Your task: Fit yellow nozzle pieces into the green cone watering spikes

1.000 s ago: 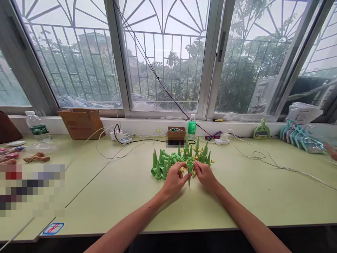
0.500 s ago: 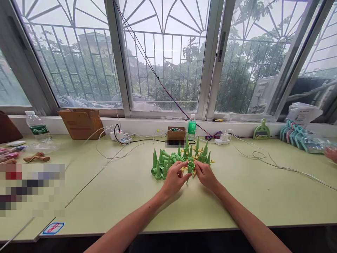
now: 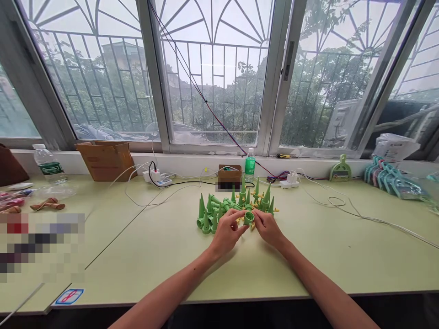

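Note:
My left hand [image 3: 227, 232] grips a green plastic watering spike [image 3: 249, 218] between thumb and fingers. The spike's hollow threaded end faces me, and its point is hidden behind it. Against the right side of its rim, my right hand [image 3: 269, 228] is closed in a pinch; what sits between those fingertips is hidden. Just beyond both hands lies a cluster of more green watering spikes [image 3: 206, 223], some upright and some lying down. Small yellow valves [image 3: 276, 210] show among those on the right side.
Behind the cluster stand a small brown box [image 3: 230, 173] and a green-labelled bottle [image 3: 250, 165]. White cables [image 3: 373, 221] cross the table on the right. A cardboard box [image 3: 106, 161] is at the back left, with small hangers [image 3: 387, 176] at the far right.
The spike has tilted in my fingers, its open end turning toward me and its point swinging out of sight. Both hands stay in place. Another person's hand has left the right edge.

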`<action>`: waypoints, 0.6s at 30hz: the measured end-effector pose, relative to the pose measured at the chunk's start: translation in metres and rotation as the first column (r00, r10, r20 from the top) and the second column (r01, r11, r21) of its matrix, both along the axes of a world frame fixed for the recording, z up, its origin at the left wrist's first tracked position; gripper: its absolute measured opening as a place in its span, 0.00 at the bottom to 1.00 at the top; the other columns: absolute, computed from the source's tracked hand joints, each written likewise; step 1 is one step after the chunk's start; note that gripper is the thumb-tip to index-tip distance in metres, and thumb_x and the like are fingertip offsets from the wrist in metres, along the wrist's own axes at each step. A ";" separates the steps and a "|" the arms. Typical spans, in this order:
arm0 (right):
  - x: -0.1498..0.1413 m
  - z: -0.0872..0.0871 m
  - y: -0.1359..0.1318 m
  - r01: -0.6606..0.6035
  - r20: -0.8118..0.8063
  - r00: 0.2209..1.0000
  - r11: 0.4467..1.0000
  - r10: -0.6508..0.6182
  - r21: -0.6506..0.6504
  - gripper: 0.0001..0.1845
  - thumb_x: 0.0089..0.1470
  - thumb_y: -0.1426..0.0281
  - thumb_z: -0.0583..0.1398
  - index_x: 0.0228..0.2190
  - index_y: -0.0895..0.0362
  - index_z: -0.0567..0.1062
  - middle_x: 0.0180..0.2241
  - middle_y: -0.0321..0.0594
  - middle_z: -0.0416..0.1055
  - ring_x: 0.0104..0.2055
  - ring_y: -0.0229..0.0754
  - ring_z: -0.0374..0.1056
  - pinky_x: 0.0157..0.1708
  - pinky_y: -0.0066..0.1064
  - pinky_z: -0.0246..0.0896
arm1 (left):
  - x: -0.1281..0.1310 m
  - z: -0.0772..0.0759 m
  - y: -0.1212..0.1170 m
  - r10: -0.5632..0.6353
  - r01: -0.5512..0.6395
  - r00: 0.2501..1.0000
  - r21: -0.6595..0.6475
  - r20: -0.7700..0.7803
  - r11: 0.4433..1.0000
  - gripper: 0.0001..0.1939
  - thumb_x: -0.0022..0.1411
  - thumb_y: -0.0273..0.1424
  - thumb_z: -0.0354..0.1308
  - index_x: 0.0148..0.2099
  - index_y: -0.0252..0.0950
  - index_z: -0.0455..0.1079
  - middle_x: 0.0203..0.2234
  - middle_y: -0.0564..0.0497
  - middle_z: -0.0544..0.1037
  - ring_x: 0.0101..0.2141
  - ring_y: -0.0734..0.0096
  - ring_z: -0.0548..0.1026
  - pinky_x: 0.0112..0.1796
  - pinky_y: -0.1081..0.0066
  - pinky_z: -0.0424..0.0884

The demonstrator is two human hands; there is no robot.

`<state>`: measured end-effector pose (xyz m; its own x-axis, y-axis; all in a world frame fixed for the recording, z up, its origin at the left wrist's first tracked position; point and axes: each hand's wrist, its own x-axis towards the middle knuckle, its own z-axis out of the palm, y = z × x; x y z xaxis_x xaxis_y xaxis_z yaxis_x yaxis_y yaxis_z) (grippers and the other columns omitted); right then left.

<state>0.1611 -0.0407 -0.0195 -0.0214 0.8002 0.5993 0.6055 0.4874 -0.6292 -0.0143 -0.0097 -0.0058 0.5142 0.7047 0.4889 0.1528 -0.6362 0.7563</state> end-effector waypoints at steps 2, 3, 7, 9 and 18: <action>0.000 0.000 0.000 -0.001 0.004 1.000 1.000 0.001 0.000 0.20 0.65 0.62 0.46 0.21 0.54 0.56 0.18 0.30 0.54 0.20 0.35 0.49 0.21 0.28 0.45 | 0.000 0.000 0.000 -0.001 0.001 1.000 0.006 -0.002 1.000 0.19 0.60 0.35 0.59 0.54 0.45 0.72 0.40 0.49 0.72 0.24 0.79 0.65 0.25 0.76 0.67; 0.000 -0.001 0.001 -0.002 0.008 1.000 1.000 0.002 0.001 0.20 0.65 0.62 0.46 0.21 0.54 0.56 0.18 0.31 0.54 0.20 0.35 0.49 0.22 0.28 0.45 | 0.000 0.000 0.000 -0.002 0.002 1.000 0.008 -0.002 1.000 0.19 0.60 0.35 0.59 0.54 0.45 0.72 0.40 0.49 0.72 0.24 0.79 0.65 0.25 0.76 0.67; 0.001 -0.002 0.002 0.000 0.021 1.000 1.000 0.000 0.007 0.20 0.65 0.63 0.47 0.21 0.54 0.56 0.18 0.31 0.54 0.20 0.35 0.49 0.22 0.29 0.45 | 0.000 -0.001 0.001 0.000 0.000 1.000 0.013 0.003 1.000 0.18 0.60 0.35 0.59 0.53 0.45 0.73 0.40 0.49 0.72 0.24 0.79 0.64 0.25 0.76 0.67; 0.001 -0.002 0.002 0.001 0.023 1.000 1.000 -0.001 0.005 0.20 0.65 0.63 0.47 0.21 0.54 0.56 0.18 0.31 0.54 0.20 0.35 0.49 0.22 0.29 0.45 | 0.000 -0.002 0.002 0.004 -0.004 1.000 0.017 0.007 1.000 0.18 0.60 0.35 0.59 0.53 0.44 0.73 0.40 0.49 0.71 0.24 0.79 0.64 0.25 0.76 0.67; 0.001 0.000 0.001 -0.009 0.028 1.000 1.000 0.009 0.003 0.19 0.64 0.64 0.47 0.22 0.55 0.57 0.18 0.31 0.54 0.20 0.35 0.49 0.22 0.28 0.44 | 0.001 -0.008 0.005 -0.010 0.008 0.999 0.044 0.033 0.999 0.18 0.59 0.31 0.60 0.53 0.47 0.73 0.39 0.51 0.71 0.23 0.82 0.62 0.24 0.77 0.65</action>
